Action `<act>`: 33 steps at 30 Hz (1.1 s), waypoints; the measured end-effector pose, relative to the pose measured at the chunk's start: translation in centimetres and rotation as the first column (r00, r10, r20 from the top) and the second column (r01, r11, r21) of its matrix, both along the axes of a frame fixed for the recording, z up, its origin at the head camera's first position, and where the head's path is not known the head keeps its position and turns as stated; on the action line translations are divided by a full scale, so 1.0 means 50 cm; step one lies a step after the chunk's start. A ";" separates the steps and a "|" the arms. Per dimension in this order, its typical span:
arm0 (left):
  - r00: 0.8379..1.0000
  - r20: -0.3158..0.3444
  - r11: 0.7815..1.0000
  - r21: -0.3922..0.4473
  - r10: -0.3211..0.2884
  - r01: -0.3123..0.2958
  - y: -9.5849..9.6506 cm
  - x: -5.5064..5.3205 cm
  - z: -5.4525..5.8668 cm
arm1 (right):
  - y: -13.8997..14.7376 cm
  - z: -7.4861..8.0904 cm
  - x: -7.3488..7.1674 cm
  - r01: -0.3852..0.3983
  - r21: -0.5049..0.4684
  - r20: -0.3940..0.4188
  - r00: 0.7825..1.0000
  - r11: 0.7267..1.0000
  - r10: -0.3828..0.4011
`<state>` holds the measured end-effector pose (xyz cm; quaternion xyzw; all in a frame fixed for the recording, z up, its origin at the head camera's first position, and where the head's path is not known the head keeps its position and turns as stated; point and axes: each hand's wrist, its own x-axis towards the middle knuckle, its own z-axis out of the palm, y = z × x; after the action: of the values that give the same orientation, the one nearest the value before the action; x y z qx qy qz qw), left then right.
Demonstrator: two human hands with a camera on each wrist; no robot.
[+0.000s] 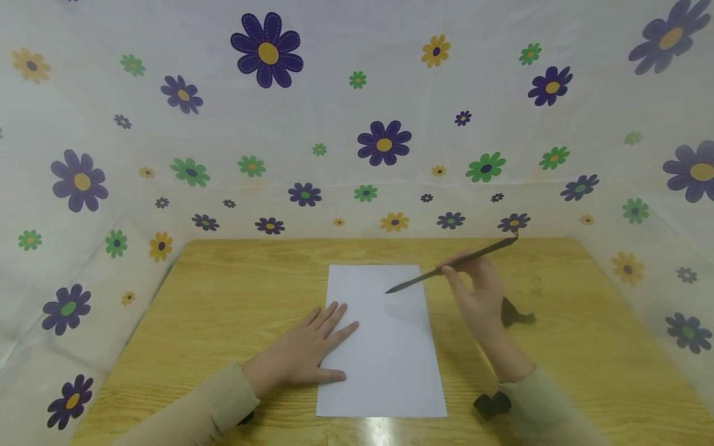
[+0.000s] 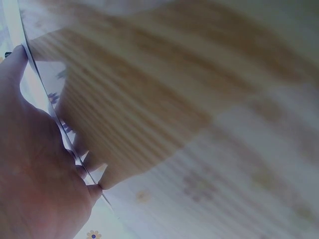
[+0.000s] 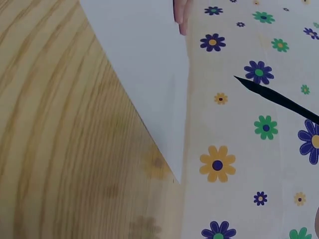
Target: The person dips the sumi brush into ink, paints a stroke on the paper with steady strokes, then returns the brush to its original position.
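Observation:
A blank white sheet of paper [image 1: 385, 359] lies lengthwise on the wooden table. My left hand [image 1: 304, 350] rests flat on its left edge, fingers spread and thumb apart; the left wrist view shows the same hand [image 2: 40, 174] along the paper's edge. Above the right side of the sheet, my right hand [image 1: 481, 303] pinches a dark brush [image 1: 491, 248] around its handle. The brush slants, its pointed tip over the upper part of the paper and its looped end up to the right. In the right wrist view the dark brush tip [image 3: 279, 98] shows, while most of the holding hand is out of frame.
The wooden table [image 1: 223, 279] reaches back to a white cloth [image 1: 334, 111] printed with flowers, which also stands on both sides. Near my right wrist is a dark shape [image 1: 515, 313], and a black item [image 1: 492, 406] sits below the right sleeve.

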<state>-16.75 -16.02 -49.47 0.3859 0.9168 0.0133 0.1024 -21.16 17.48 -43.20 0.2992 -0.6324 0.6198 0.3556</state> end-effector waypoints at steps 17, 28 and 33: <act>1.000 0.017 0.999 -0.026 0.018 -0.018 0.005 0.000 0.006 | -0.066 -0.033 -0.011 0.036 0.123 0.124 0.991 0.992 -0.051; 1.000 0.016 0.999 -0.027 0.025 -0.025 0.005 0.000 0.005 | -0.084 -0.065 -0.020 0.050 0.220 0.118 0.990 0.974 -0.077; 1.000 0.012 0.999 -0.039 0.027 -0.027 0.005 -0.002 0.002 | -0.091 -0.063 -0.019 0.041 0.260 0.122 0.990 0.965 -0.075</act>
<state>-16.84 -15.75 -49.37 0.3713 0.9213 -0.0010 0.1152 -22.11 12.93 -46.37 0.2824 -0.7379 0.5403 0.2897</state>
